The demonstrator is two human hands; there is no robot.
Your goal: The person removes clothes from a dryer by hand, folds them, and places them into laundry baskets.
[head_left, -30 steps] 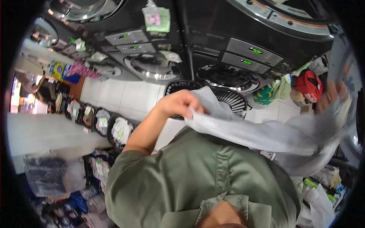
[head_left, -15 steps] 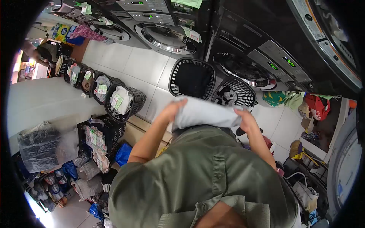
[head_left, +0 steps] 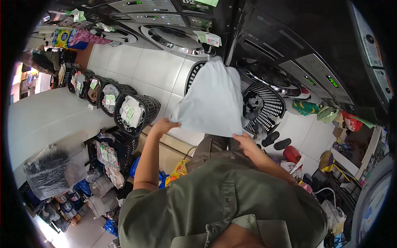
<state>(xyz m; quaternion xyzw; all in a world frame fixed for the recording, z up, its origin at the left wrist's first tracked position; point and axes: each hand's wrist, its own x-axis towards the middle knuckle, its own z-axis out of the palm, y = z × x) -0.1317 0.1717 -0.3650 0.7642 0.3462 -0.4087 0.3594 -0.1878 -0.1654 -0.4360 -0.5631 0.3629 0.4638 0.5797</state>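
A light grey cloth (head_left: 213,97) hangs spread out in front of my body, over the floor and partly over a black basket (head_left: 194,74). My left hand (head_left: 165,125) pinches its lower left corner, and my right hand (head_left: 243,141) pinches the lower right corner. The far end of the cloth flares up towards the machines. Just right of it stands another black basket (head_left: 271,97) with dark and grey clothes (head_left: 253,105) inside.
Washing machines (head_left: 173,39) line the far side. Filled baskets (head_left: 132,113) with tagged clothes stand at the left. Slippers (head_left: 282,144) and a red item (head_left: 292,154) lie right of my legs. Another person (head_left: 45,61) is at the far left.
The grey cloth, gathered in a narrow band between my hands half a second ago, is now spread out and extended away from me. Both hands are lower and my view has shifted.
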